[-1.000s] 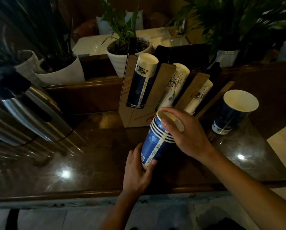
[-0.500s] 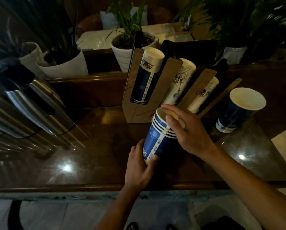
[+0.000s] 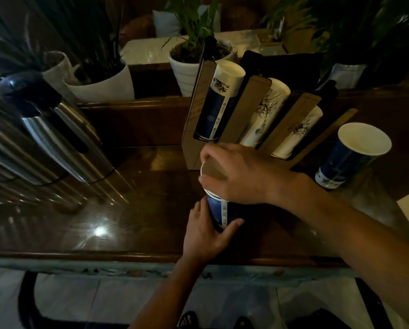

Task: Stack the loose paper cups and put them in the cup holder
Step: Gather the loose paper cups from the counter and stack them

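Both hands are closed on the stack of blue paper cups [image 3: 219,210]: its lower wall is held in the grip of the left hand [image 3: 207,230], and its white rolled rim is covered and clasped by the right hand [image 3: 241,173]. The stack is kept upright on the glossy dark wooden counter [image 3: 127,210], just before the brown cardboard cup holder [image 3: 253,100]. One loose cup [image 3: 350,155] is seen at the right.
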Tool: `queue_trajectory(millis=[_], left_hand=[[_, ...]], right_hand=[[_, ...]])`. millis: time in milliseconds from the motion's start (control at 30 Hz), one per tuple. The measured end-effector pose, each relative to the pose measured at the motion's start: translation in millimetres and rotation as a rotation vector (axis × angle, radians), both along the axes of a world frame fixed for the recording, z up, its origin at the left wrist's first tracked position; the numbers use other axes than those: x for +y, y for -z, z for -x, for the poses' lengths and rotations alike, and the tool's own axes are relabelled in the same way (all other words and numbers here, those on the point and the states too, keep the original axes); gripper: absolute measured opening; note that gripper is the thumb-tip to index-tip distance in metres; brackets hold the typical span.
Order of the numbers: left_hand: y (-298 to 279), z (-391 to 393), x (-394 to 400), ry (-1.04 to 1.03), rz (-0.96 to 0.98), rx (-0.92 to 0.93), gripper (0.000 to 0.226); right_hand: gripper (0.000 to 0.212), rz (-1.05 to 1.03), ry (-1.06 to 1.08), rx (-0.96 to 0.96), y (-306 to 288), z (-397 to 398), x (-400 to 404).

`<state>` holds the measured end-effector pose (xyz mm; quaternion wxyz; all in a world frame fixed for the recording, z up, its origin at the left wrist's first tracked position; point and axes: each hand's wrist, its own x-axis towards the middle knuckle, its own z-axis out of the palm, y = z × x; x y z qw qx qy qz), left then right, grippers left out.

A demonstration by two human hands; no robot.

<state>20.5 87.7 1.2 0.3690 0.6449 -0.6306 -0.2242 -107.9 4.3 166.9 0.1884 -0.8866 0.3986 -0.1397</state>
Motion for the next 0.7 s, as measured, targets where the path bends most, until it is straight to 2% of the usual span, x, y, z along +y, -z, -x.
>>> queue_trajectory(millis=[100, 200, 267, 367, 433, 533, 600, 700], left_hand=[[-2.4, 1.2, -1.0, -0.002, 0.0, -0.035, 0.082], [-2.3, 2.8, -1.8, -0.009, 0.044, -0.076, 0.075], [-2.4, 3.4, -2.2, -0.01, 0.061, -0.078, 0.073], [-4.2, 3.5, -1.3, -0.013, 0.065, -0.086, 0.072], [-2.0, 2.3, -0.9, -0.007, 0.075, -0.097, 0.074], [-0.4, 1.7, -2.3, 0.003, 0.092, -0.11, 0.079], [-0.9, 2.2, -3.4, 0.008, 0.088, -0.118, 0.079], [-3.5, 2.9, -1.0, 0.004, 0.067, -0.118, 0.078]], right_hand=[[0.037, 0.013, 0.018, 0.134, -6.0, -17.8, -5.6], [0.065, 0.006, 0.057, 0.34, -8.0, -36.5, -22.0], [0.073, -0.116, 0.054, 0.405, -9.1, -44.3, -34.5], [0.07, -0.291, 0.017, 0.384, -4.4, -47.6, -45.0], [0.06, -0.297, -0.006, 0.348, -1.5, -47.1, -45.5], [0.042, -0.222, -0.047, 0.383, 5.3, -47.7, -43.7], [0.037, -0.145, 0.014, 0.369, 7.5, -47.1, -40.9], [0.041, -0.005, 0.086, 0.149, 3.8, -41.0, -30.5]])
